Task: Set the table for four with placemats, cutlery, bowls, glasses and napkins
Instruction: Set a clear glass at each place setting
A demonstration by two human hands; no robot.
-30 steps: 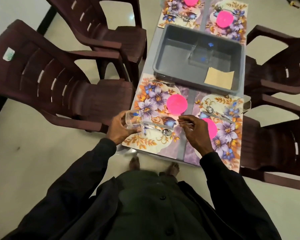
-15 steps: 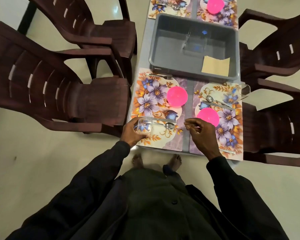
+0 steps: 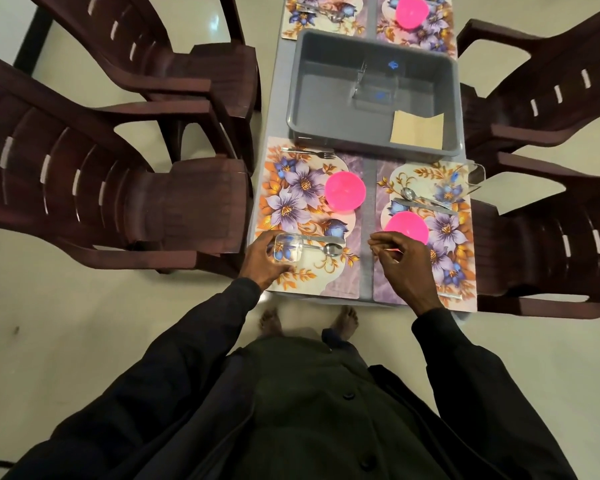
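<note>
The left hand [image 3: 262,259] has its fingers [image 3: 264,241] curled round a clear glass [image 3: 288,249] at the near-left corner of the left placemat [image 3: 291,199], just beside the handle of the spoon [image 3: 328,250], which lies crosswise on the worktop [image 3: 369,202]. The right hand [image 3: 400,268] hovers over the neighbouring mat with its fingers loosely curled and nothing showing in them. The napkins [image 3: 418,128] in the grey tub [image 3: 371,142] lie ahead, nearer that hand.
</note>
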